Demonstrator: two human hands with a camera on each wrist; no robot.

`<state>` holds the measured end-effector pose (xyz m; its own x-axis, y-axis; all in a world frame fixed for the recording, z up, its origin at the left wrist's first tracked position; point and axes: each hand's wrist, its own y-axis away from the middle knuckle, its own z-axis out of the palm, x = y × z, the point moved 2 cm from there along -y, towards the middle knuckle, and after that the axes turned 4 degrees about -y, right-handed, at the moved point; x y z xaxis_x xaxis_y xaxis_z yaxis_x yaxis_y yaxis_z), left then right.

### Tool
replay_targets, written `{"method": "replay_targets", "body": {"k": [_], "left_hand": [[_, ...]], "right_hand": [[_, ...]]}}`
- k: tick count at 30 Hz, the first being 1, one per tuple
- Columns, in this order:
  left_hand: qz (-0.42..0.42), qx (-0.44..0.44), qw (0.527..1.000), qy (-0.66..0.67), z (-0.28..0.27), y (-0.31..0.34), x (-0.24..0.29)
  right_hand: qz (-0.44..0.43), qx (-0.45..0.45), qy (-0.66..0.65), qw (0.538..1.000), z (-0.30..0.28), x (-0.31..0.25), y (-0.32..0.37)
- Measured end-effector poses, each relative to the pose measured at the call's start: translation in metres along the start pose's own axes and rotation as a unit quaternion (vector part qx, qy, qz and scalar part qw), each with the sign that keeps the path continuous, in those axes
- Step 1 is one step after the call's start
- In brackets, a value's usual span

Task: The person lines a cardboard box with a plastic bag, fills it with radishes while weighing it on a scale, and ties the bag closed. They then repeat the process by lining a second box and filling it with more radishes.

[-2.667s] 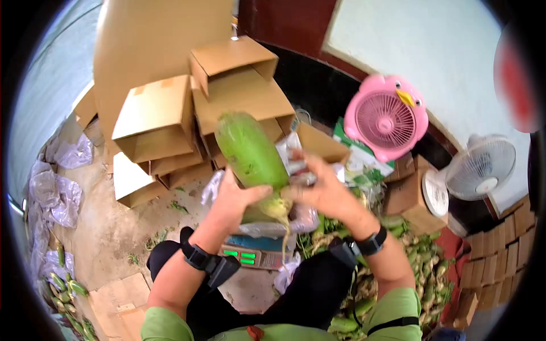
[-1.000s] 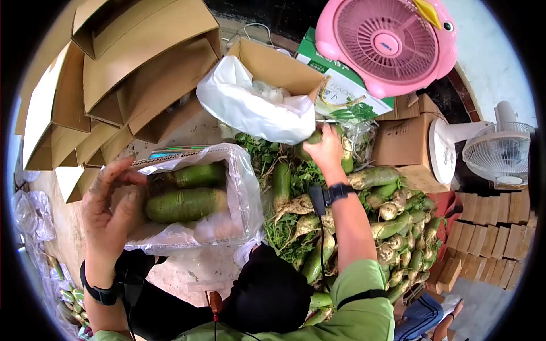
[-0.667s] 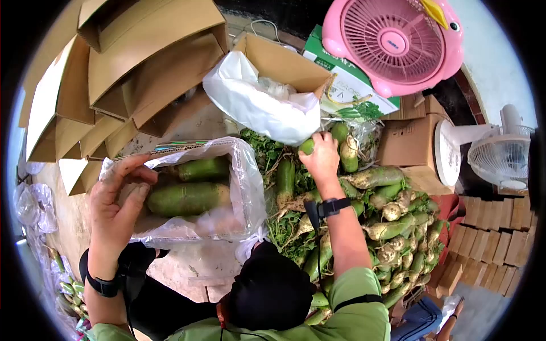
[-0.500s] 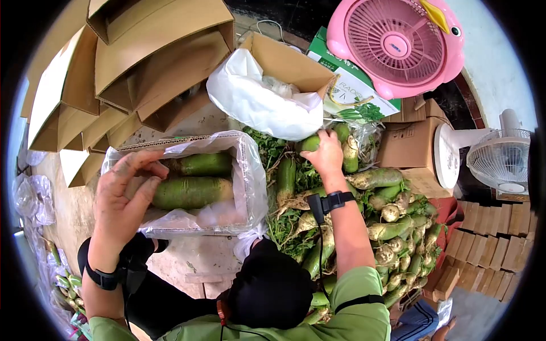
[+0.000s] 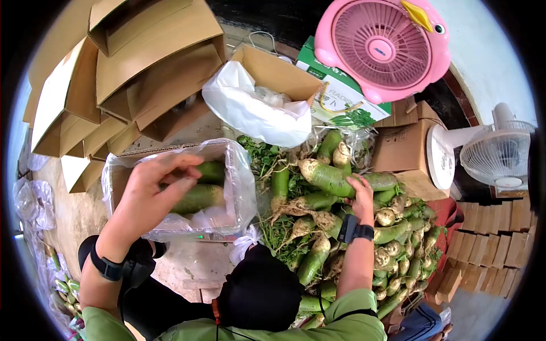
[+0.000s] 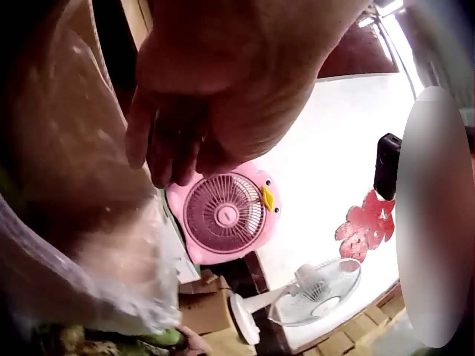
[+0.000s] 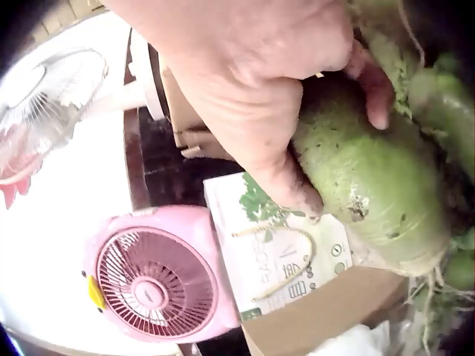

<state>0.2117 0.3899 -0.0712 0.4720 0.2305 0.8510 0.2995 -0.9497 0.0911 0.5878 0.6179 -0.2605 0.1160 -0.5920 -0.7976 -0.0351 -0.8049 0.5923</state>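
My right hand (image 5: pixel 362 200) grips the thick end of a large green radish (image 5: pixel 325 177) over the pile, its pale root end pointing back left. In the right wrist view, thumb and fingers lie around the radish (image 7: pixel 371 178). My left hand (image 5: pixel 151 190) hovers over the near left of a cardboard box (image 5: pixel 243 187) lined with clear plastic. Its fingers are loosely bent, with nothing between them. Green radishes (image 5: pixel 199 198) lie inside that box, partly hidden by the left hand. A scale (image 5: pixel 219 237) shows just under the box's front edge.
A heap of radishes (image 5: pixel 392 244) with leaves spreads on the right. Behind it stand a white-lined carton (image 5: pixel 284 68), a pink fan (image 5: pixel 381 48) and a white fan (image 5: pixel 495 150). Nested open cartons (image 5: pixel 159 62) fill the back left.
First both hands held a radish above the box; then the left stayed by the box and the right reached into the pile. The right hand has since moved nearer and rightward, gripping a radish.
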Motion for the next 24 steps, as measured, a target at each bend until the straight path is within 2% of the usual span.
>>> {"method": "replay_targets", "body": {"k": [1,3,6,7,8,9,10,11,12,14,17,19,21,24], "left_hand": [[-0.017,-0.024,0.999,0.024,0.008,-0.007,0.007],[0.018,-0.089,0.996,-0.003,0.029,-0.029,0.022],[0.080,-0.157,0.984,-0.031,0.091,-0.073,0.023],[0.053,-0.179,0.980,-0.067,0.118,-0.086,0.023],[0.079,-0.176,0.971,-0.141,0.141,-0.094,0.027],[0.069,-0.204,0.959,-0.184,0.158,-0.099,0.034],[0.066,-0.241,0.955,-0.163,0.167,-0.098,0.045],[0.039,-0.261,0.948,-0.181,0.184,-0.101,0.041],[-0.034,-0.314,0.938,-0.141,0.191,-0.102,0.047],[-0.158,-0.390,0.907,-0.012,0.196,-0.096,0.056],[-0.175,-0.408,0.896,0.011,0.198,-0.086,0.058],[-0.171,-0.382,0.908,0.036,0.188,-0.077,0.062],[-0.030,-0.372,0.919,-0.126,0.176,-0.070,0.069],[-0.064,-0.382,0.911,-0.141,0.157,-0.063,0.066]], "right_hand": [[-0.002,0.004,-0.002,1.000,-0.008,0.000,0.010],[-0.008,0.036,-0.050,0.998,-0.024,0.002,0.031],[-0.060,-0.018,-0.126,0.990,-0.054,0.017,0.062],[-0.077,-0.037,-0.168,0.982,-0.065,0.026,0.072],[-0.067,-0.033,-0.207,0.975,-0.074,0.034,0.084],[-0.058,-0.029,-0.247,0.967,-0.080,0.044,0.095],[-0.083,0.018,-0.259,0.962,-0.084,0.055,0.102],[-0.093,0.022,-0.300,0.949,-0.085,0.063,0.108],[-0.097,0.003,-0.314,0.944,-0.085,0.066,0.119],[-0.112,-0.018,-0.336,0.935,-0.084,0.071,0.132],[-0.110,-0.050,-0.381,0.917,-0.073,0.072,0.147],[-0.103,-0.072,-0.385,0.914,-0.069,0.070,0.149],[-0.085,-0.064,-0.404,0.909,-0.062,0.065,0.153],[-0.096,-0.063,-0.409,0.905,-0.054,0.055,0.158]]}}
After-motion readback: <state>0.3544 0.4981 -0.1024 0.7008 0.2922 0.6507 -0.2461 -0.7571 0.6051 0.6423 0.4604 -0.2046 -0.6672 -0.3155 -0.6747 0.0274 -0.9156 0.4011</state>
